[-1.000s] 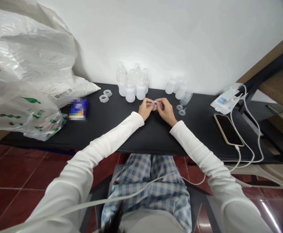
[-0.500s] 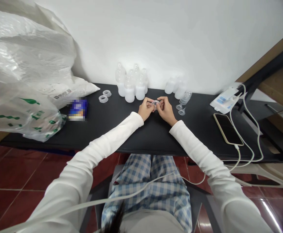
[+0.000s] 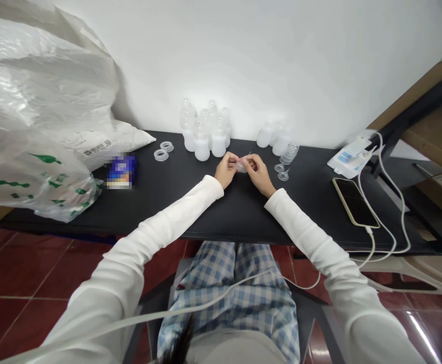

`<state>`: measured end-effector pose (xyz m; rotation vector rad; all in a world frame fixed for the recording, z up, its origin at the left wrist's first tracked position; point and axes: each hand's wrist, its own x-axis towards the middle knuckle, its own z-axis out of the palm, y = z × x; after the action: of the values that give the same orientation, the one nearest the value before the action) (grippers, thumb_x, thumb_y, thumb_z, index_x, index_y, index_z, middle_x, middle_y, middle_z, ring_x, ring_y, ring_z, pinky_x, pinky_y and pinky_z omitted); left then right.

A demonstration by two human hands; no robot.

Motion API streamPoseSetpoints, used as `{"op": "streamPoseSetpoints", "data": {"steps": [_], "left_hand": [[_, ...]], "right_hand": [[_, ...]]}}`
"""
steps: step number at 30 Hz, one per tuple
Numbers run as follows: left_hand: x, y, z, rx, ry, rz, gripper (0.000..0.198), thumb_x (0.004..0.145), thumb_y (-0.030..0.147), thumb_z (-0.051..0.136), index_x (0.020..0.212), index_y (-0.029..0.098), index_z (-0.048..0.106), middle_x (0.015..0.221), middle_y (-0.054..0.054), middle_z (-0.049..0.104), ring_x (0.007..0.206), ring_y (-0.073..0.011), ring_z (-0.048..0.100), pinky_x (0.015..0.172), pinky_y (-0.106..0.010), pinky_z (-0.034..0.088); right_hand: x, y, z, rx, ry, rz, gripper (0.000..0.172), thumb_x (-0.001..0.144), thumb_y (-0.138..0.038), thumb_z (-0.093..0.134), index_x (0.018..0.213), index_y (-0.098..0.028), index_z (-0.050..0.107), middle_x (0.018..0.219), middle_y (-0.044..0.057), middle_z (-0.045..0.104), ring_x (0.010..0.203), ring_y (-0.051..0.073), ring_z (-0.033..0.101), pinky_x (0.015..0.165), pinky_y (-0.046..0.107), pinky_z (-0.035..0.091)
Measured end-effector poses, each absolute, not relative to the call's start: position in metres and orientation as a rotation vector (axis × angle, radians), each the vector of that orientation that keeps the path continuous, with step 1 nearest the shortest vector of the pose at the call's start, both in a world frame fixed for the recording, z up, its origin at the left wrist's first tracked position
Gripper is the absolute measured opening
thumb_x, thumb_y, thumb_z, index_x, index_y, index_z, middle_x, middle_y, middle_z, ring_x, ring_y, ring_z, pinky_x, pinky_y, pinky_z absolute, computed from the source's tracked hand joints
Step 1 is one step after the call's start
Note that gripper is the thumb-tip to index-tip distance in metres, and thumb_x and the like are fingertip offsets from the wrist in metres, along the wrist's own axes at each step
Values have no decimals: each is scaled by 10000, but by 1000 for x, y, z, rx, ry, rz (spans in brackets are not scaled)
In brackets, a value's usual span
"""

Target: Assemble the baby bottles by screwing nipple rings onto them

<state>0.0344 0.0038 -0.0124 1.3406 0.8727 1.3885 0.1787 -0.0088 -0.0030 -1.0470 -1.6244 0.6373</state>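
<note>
In front of me, my left hand [image 3: 226,170] and my right hand [image 3: 258,175] meet over the table, both closed on a translucent bottle collar ring [image 3: 239,166]. It is tilted, and my fingers cover much of it. A thin clear tip pokes up by my right fingers; whether it belongs to a teat inside the ring I cannot tell. Right of my right hand lie clear bottle teats [image 3: 283,175], beside a stack of clear round caps [image 3: 290,153]. Behind my left hand stand several white baby bottles with clear domed caps [image 3: 202,145].
Bottles without domed caps [image 3: 280,143] stand by the wall. Collar rings [image 3: 161,154] and a blue packet [image 3: 121,171] are at left, near plastic bags [image 3: 54,167]. At right lie a phone [image 3: 355,202], a white cable [image 3: 403,212] and a white-and-blue pack [image 3: 350,157] on the black table [image 3: 239,217].
The ring has tipped over in my fingers, from its opening facing up to showing its side. My right fingers have shifted on it, and a thin tip now shows above.
</note>
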Motion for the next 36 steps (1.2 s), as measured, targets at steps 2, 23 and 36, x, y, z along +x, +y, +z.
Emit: {"op": "streamPoseSetpoints", "data": {"steps": [2, 23, 36], "left_hand": [[35, 3, -11, 1324, 879, 1383, 245, 766, -17, 636, 843, 182, 517, 872, 21, 641, 677, -61, 623, 669, -205, 519], [111, 39, -3, 2032, 1044, 1492, 342, 861, 96, 487, 1186, 182, 544, 1316, -174, 601, 1300, -272, 564, 1152, -465, 417], [156, 108, -8, 1916, 1147, 1465, 618, 843, 196, 661, 1411, 172, 417, 1520, -213, 453, 1478, -318, 401, 1227, -511, 298]], "right_hand": [[178, -10, -2, -1042, -1611, 600, 441, 862, -666, 619, 864, -225, 597, 869, 5, 549, 695, 120, 477, 670, 300, 437], [235, -4, 24, -1284, -1416, -522, 429, 933, -640, 524, 858, -218, 559, 917, 109, 570, 972, 282, 594, 927, 545, 465], [254, -2, 24, -1315, -1361, -455, 417, 901, -630, 554, 883, -216, 600, 965, 139, 580, 1041, 332, 603, 946, 610, 437]]}}
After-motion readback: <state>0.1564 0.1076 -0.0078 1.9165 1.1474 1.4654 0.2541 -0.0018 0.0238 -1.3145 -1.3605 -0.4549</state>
